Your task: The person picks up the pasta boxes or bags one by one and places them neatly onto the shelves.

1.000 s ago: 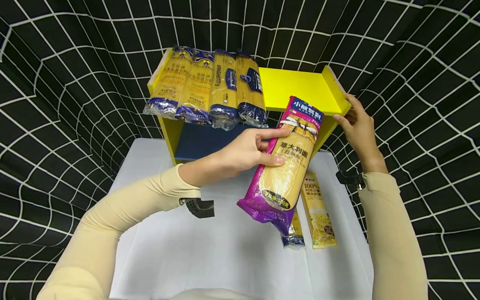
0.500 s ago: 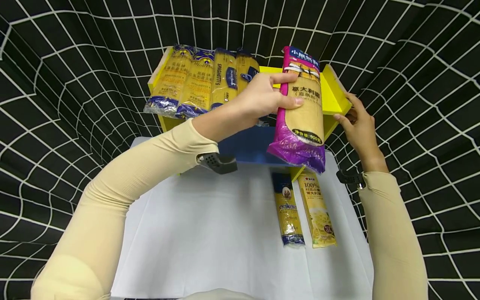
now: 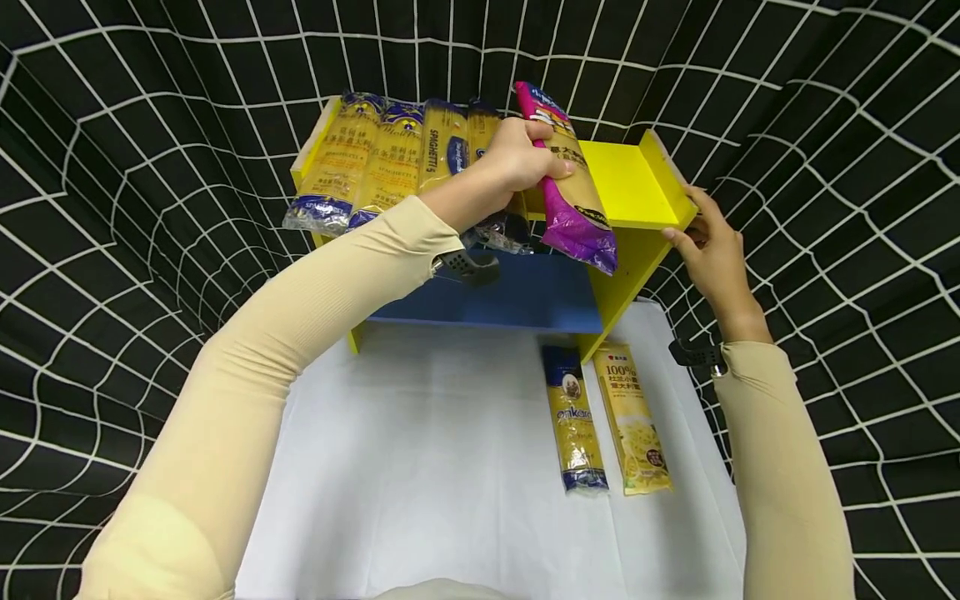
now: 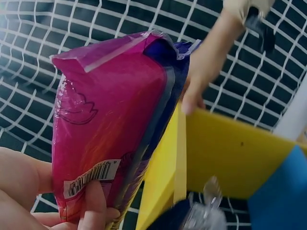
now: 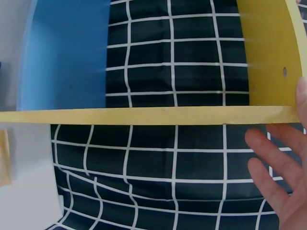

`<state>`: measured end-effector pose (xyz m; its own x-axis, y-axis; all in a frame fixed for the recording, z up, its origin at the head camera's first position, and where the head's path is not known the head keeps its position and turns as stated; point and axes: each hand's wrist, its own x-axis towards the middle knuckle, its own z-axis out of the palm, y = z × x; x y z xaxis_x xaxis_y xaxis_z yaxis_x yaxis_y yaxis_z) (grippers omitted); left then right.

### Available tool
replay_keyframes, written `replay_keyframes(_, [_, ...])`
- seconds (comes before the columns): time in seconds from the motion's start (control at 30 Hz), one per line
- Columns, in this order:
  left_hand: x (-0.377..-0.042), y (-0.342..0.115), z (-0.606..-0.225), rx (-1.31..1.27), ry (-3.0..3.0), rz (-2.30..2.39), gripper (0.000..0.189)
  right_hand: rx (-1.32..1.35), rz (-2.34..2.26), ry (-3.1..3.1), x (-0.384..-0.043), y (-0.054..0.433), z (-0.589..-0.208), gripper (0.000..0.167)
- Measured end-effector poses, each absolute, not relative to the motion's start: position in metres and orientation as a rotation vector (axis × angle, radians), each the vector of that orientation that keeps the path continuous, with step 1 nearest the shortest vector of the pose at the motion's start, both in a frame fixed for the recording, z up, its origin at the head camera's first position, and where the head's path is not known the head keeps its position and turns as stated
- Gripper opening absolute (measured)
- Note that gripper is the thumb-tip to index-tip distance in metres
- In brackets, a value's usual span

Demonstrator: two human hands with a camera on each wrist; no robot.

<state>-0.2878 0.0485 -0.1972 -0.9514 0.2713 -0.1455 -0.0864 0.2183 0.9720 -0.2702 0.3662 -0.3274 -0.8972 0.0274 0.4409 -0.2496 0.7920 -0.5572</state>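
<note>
My left hand (image 3: 517, 154) pinches a purple and magenta package of spaghetti (image 3: 576, 221) between thumb and fingers, tilted over the top tier of a yellow and blue shelf (image 3: 626, 179). The left wrist view shows the package's magenta back (image 4: 105, 105) with a barcode near the fingers. Just left of it, several spaghetti packages (image 3: 393, 167) lie side by side on that tier, partly covered by my left hand and forearm. My right hand (image 3: 714, 254) grips the shelf's right side panel at its upper corner, thumb and fingers on opposite sides of the board (image 5: 163, 116).
On the white table (image 3: 435, 467), a blue-ended spaghetti package (image 3: 576, 421) and a yellow pasta package (image 3: 633, 421) lie in front of the shelf's right side. The blue lower tier (image 3: 517, 292) sits beneath the top one. Black cloth with a white grid (image 3: 150, 208) surrounds the table.
My left hand has lifted the purple spaghetti package from in front of the shelf to above the top tier, then moved it left beside the row. The right hand stays on the side panel.
</note>
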Motion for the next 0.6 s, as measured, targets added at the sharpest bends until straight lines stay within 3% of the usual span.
replay_keyframes(0.4, [-0.314,0.045,-0.209,-0.003,2.264,1.637,0.072,0.172,0.872,-2.560,-0.272,0.365,-0.329,0.064])
replay_keyframes(0.6, [-0.319,0.044,-0.216,0.236,2.598,1.334,0.048,0.167,0.866,-2.550,-0.271,0.366,-0.329,0.064])
